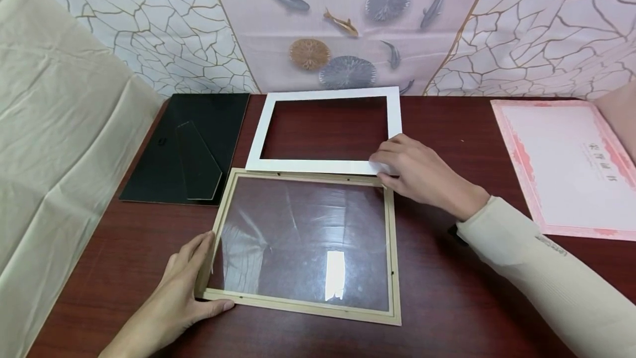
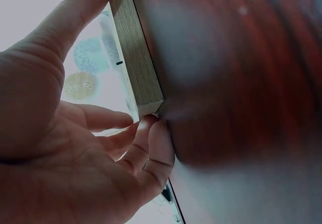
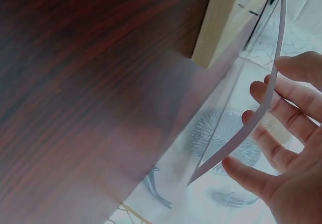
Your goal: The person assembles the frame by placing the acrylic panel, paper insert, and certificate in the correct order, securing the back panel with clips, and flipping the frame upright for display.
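A pale wooden picture frame point(image 1: 308, 308) lies on the table with a clear, glossy pane point(image 1: 298, 220) inside it. My left hand point(image 1: 179, 283) holds its near left corner, thumb along the front edge and fingers against the left side; the left wrist view shows the fingertips at the wooden corner point(image 2: 146, 83). Beyond the frame is a white rectangular mat point(image 1: 323, 167) with a large window. My right hand point(image 1: 422, 173) pinches the mat's near right corner between thumb and fingers. Seen from the right wrist, the mat point(image 3: 246, 129) is a thin, bowed strip, raised off the table there.
At the back left lies a black backing board point(image 1: 149, 164) with a folded stand point(image 1: 199, 164). A pink-bordered certificate sheet point(image 1: 571, 170) is at the right. Patterned cloth point(image 1: 348, 43) rises behind the dark red-brown table point(image 1: 447, 297), and beige cloth point(image 1: 49, 126) borders the left.
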Tool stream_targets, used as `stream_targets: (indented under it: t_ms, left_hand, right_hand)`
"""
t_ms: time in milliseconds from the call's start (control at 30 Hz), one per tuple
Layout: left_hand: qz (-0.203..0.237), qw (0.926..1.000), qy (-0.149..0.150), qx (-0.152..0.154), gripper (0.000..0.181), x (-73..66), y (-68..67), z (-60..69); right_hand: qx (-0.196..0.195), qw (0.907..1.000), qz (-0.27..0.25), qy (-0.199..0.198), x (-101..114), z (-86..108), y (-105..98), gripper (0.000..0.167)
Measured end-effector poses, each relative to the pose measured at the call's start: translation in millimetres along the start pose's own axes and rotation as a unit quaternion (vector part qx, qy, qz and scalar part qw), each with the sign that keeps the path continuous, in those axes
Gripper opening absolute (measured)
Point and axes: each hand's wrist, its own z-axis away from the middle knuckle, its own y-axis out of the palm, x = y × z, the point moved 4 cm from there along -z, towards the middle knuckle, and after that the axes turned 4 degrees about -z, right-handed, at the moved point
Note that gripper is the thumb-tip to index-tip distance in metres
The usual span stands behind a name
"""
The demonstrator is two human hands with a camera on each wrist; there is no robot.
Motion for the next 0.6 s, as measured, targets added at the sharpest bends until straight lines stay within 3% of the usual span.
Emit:
stream_targets:
  t_ms: [333, 600]
  left_hand:
    - [-0.034, 0.9992, 0.017, -0.008, 0.12, -4.5, -0.4, -3.0]
    - [-0.049, 0.9983, 0.029, -0.013, 0.116, -14.6, -6.4, -16.0]
  right_hand:
    - [-0.034, 0.9991, 0.0, -0.023, 16, 10.1, -9, 0.022]
    - [-0.043, 0.9986, 0.0, -0.031, 32, 21.1, -14, 0.023]
